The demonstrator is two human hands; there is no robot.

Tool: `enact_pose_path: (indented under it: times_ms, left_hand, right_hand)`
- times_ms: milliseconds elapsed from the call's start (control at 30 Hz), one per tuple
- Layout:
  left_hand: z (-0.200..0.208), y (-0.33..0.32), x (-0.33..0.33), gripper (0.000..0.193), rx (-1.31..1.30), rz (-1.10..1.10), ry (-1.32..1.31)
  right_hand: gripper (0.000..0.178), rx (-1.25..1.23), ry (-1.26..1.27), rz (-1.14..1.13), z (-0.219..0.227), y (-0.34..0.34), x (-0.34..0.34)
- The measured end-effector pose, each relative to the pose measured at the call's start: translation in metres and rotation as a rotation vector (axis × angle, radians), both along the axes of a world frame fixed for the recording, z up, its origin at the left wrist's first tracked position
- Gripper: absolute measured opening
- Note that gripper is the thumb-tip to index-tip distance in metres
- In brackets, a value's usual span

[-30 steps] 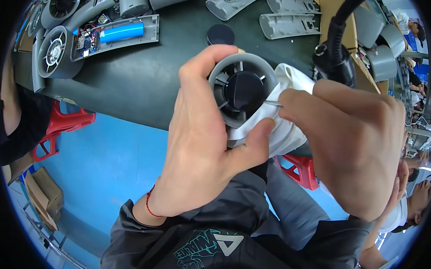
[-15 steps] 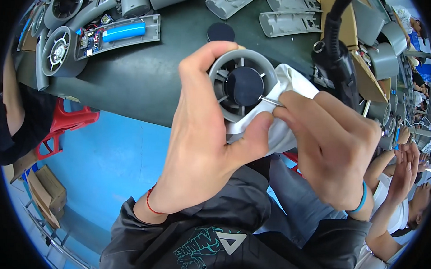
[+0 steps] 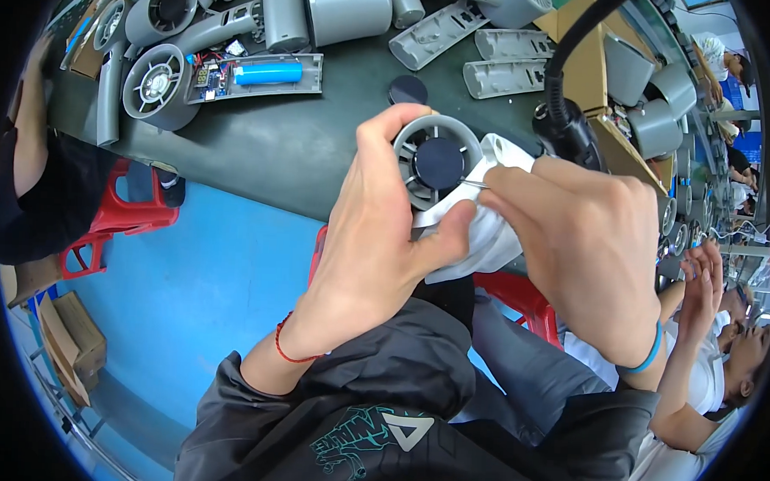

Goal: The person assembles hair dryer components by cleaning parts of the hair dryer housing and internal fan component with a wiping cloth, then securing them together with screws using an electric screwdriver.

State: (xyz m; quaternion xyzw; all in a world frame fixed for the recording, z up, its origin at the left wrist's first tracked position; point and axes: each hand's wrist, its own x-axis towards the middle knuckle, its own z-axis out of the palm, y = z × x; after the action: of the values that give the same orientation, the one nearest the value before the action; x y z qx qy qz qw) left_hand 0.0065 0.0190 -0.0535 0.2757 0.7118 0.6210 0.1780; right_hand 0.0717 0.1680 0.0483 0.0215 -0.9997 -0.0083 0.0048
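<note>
My left hand [image 3: 373, 210] is wrapped round a grey ring-shaped fan housing [image 3: 472, 140], with its thumb and fingers against the rim. Spokes run inside the ring to a dark round disc [image 3: 438, 163] at the centre. Between finger and thumb, my right hand [image 3: 592, 248] pinches a slim metal tool [image 3: 474, 183], its tip at the right edge of the disc. Most of the tool is hidden in the fingers. A white cloth [image 3: 487, 240] lies bunched under and beside the housing, against both hands. Another dark disc [image 3: 408, 90] rests on the table just beyond.
On the dark green table [image 3: 252, 164] lie grey shells [image 3: 439, 39] and an open handle half with a blue battery [image 3: 268, 73]. A black flexible arm [image 3: 564, 86] and a cardboard box [image 3: 591, 53] stand at right. Red stools [image 3: 140, 202] and people are nearby.
The view has shifted, so the table things sit lower and more of them show. Both hands keep their grip, and the tool tip stays at the disc's edge.
</note>
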Motion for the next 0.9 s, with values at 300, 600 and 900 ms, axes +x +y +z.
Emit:
enact_pose_path:
  times_ms: [300, 600, 900]
  left_hand:
    - [0.000, 0.002, 0.000, 0.064, 0.048, 0.009, -0.018]
    - [0.004, 0.004, 0.001, 0.063, 0.053, 0.022, -0.061]
    - [0.001, 0.001, -0.001, 0.065, 0.014, 0.056, 0.056]
  right_hand:
    - [0.012, -0.267, 0.058, 0.005, -0.014, 0.006, 0.001]
    - [0.011, -0.373, 0.174, -0.045, -0.029, 0.004, 0.010]
    - [0.014, -0.423, 0.132, -0.112, -0.020, 0.007, 0.013]
